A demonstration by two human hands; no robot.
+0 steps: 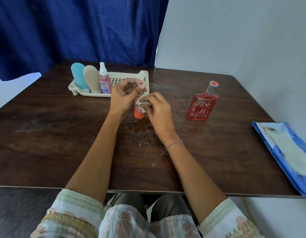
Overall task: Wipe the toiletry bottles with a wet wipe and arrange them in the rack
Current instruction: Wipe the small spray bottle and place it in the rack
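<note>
My left hand [122, 95] grips the top of a small clear bottle with orange liquid [138, 113], held upright above the table. My right hand [156, 107] presses a white wet wipe [143, 104] against the bottle's side. The cream plastic rack [130, 77] stands behind my hands. In its left end stand a blue tube [78, 76], a beige tube [91, 78] and a pink spray bottle [104, 79]. A red glass perfume bottle [202, 104] stands on the table to the right, away from both hands.
A blue pack of wet wipes [286, 155] lies at the table's right edge, partly overhanging it. The dark wooden table [54, 134] has white specks and a few red drips near its middle. A blue curtain hangs behind; a white wall is at right.
</note>
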